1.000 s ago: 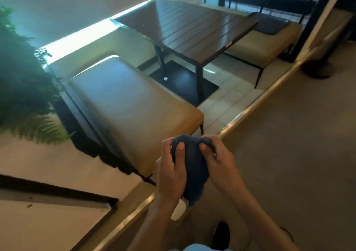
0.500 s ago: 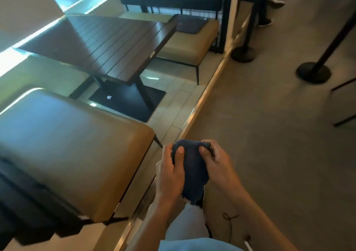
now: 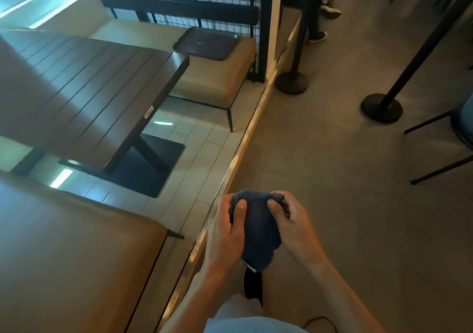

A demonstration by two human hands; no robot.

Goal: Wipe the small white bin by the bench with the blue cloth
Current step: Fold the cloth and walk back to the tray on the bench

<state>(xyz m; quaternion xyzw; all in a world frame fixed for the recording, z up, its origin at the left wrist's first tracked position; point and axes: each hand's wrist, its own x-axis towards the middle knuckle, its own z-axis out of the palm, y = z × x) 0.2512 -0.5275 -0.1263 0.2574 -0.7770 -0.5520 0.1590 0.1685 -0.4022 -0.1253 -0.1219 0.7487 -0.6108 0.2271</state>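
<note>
Dark slatted table between two tan cushioned benches; black tray on far bench; stanchion bases on grey floor.

Counts around the dark slatted wooden table

Two tan cushioned benches, one beyond the table and one nearer than it; one black tray; two black round-based stanchion posts; one dark blue cloth; two hands.
</note>
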